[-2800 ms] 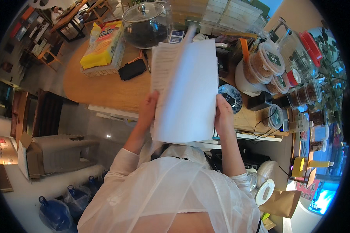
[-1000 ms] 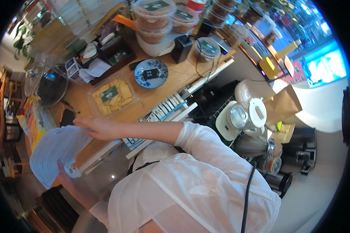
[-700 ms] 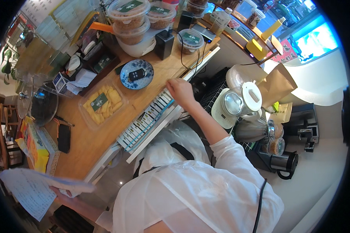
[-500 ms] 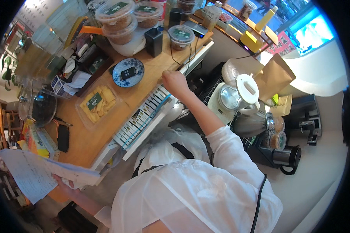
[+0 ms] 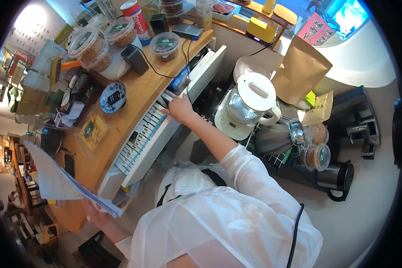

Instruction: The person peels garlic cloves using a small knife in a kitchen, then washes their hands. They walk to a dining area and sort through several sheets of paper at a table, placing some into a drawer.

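My left hand (image 5: 93,211) holds a sheaf of white paper sheets (image 5: 60,181) with writing on them, low at the left beside the wooden counter. Ahead of me, a white drawer (image 5: 154,149) is pulled out from under the counter. A row of slim white packs (image 5: 140,129) stands in it, with a blue strip along one side. Over the drawer's front edge reaches my right hand (image 5: 181,109), its fingers curled down by the far end of the row. Their tips are hidden. Farther back in the drawer lies a blue package (image 5: 179,81).
On the counter (image 5: 87,165) are a blue-patterned dish (image 5: 113,97), a clear box of yellow food (image 5: 93,130) and lidded tubs (image 5: 165,45). Black cables hang over the drawer. To the right stand a white kettle (image 5: 253,98), a paper bag (image 5: 301,71) and a steel pot (image 5: 335,178).
The drawer is farther out, showing the blue package. My right hand has moved from the counter's edge to the drawer. The papers have tilted more upright, and the view has shifted.
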Motion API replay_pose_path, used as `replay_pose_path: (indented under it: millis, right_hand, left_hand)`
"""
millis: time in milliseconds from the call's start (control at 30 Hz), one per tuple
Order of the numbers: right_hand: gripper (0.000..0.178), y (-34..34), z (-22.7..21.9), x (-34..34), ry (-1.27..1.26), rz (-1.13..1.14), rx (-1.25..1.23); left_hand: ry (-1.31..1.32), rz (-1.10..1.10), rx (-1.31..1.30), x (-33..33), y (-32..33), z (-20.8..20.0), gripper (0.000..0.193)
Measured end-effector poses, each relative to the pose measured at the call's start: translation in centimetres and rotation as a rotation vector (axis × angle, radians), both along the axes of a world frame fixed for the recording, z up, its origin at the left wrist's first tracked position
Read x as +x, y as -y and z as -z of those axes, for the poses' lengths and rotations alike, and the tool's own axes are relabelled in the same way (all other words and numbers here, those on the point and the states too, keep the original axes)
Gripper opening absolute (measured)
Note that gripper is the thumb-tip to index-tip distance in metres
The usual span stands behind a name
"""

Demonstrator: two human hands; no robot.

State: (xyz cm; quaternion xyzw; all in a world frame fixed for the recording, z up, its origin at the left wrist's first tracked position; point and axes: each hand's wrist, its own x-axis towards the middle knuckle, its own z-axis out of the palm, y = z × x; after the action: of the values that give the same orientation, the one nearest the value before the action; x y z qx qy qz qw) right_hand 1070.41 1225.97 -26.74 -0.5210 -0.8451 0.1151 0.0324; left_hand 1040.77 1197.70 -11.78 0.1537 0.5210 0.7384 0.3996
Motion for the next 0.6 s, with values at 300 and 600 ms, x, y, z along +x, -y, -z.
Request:
replay_pose_path:
  millis: [300,600]
  right_hand:
    - [0.062,3.3,-0.4,5.0,-0.187,-0.045,0.072]
    - [0.06,4.0,-0.7,5.9,-0.109,-0.084,0.1]
  left_hand:
    - [0.148,0.119,0.113,3.0,0.5,3.6,0.031]
    - [0.224,0.136,0.391,-0.9,3.1,7.3,0.051]
